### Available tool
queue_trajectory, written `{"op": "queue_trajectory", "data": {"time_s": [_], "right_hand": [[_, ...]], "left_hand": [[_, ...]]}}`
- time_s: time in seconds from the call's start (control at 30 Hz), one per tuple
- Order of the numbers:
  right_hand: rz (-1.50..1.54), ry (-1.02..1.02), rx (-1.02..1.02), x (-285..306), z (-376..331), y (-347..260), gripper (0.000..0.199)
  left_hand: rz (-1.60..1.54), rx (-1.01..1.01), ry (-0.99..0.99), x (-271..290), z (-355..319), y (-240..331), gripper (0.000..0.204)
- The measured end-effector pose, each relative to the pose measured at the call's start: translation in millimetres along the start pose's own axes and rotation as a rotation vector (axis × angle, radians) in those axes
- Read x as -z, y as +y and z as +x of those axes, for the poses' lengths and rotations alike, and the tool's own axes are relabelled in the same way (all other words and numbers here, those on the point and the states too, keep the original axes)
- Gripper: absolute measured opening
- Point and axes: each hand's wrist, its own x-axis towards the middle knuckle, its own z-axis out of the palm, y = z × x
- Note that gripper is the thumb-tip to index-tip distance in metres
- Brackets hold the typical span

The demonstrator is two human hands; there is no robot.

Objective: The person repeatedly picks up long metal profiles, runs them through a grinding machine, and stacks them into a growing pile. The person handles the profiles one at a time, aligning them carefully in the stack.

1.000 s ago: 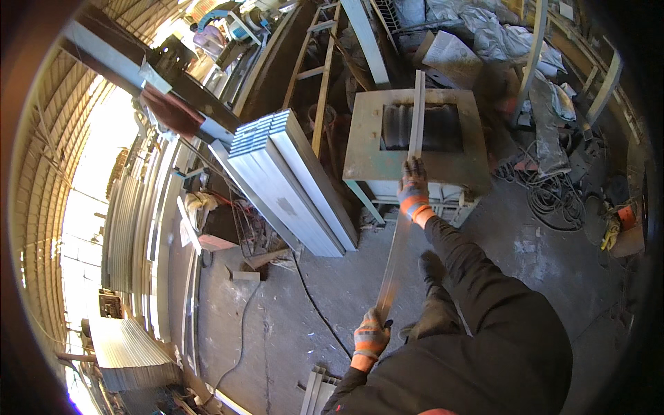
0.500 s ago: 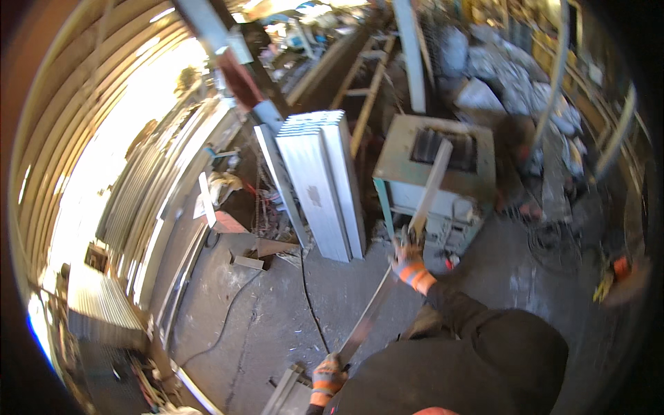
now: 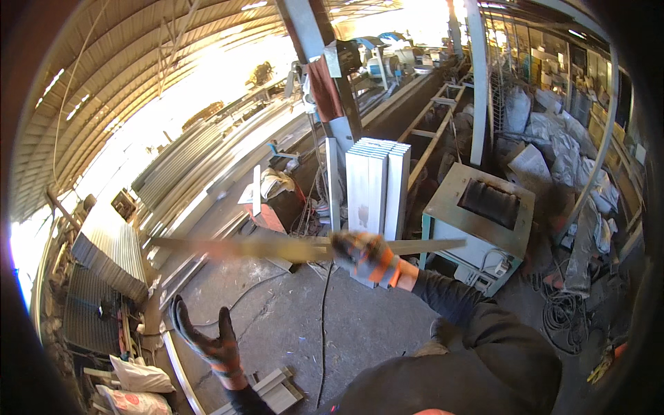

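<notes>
My right hand point(image 3: 370, 259), in a dark glove with an orange cuff, is closed round the middle of a long, flat metal bar point(image 3: 429, 246). The bar lies nearly level across the view, and its left half is smeared by motion. Lower left, my left hand point(image 3: 216, 346), gloved alike, has its thumb and fingers spread and holds nothing. It is apart from the bar. Just beyond my right hand stands an upright stack of silvery metal channels point(image 3: 366, 183); the bar and hand cover its lower part.
To the right stands a grey-green metal machine point(image 3: 443, 200) with a dark opening on top. A black cable point(image 3: 324, 332) crosses the concrete floor. Short metal pieces point(image 3: 280, 389) lie by my left forearm. Corrugated sheets point(image 3: 114, 252) are stacked at left, above white sacks point(image 3: 142, 375).
The bar has swung from a steep slant to nearly level. My left hand has let go of its near end and opened, moving left. My right hand has moved left, still gripping. The view has tilted up.
</notes>
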Motion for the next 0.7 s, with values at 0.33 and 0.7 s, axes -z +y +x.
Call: {"op": "queue_trajectory", "data": {"time_s": [0.33,0.7], "right_hand": [[0.970,0.756,-0.558,101.5,-23.7,79.4,0.047],[-0.541,0.683,-1.004,96.9,-339.0,322.1,0.065]], "left_hand": [[0.039,0.055,-1.030,-209.7,-281.6,-20.5,0.116],[-0.207,0.388,-1.657,-255.1,-355.3,130.1,0.075]]}}
